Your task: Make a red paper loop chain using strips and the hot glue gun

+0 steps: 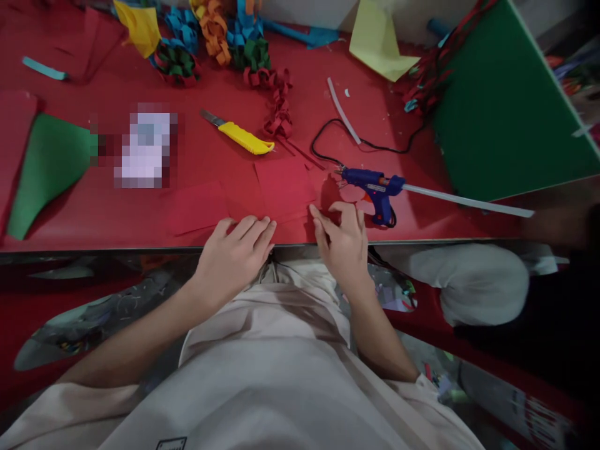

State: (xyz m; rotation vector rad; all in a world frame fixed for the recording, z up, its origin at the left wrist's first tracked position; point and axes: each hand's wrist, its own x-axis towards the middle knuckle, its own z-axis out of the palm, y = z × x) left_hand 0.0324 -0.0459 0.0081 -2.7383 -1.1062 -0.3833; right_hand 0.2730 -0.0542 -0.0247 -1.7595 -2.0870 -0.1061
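Observation:
Several red paper pieces (284,187) lie overlapping near the table's front edge, almost the same colour as the tabletop. My left hand (239,247) rests palm down at their lower left, fingers stretched out and holding nothing. At their lower right corner is my right hand (344,240), its index fingertip touching or just beside the paper, its other fingers loosely bent. I see nothing gripped in it. A blue hot glue gun (375,184) with a long glue stick in it lies just right of that hand. Beyond the paper is a yellow utility knife (246,137) with its blade out.
Curled paper chains (215,31) line the back of the red table (304,75). A loose glue stick (344,112) lies by a black cord. Green paper (51,162) and a pixelated object (146,147) are left. A green board (520,119) stands right, near another person's knee (487,284).

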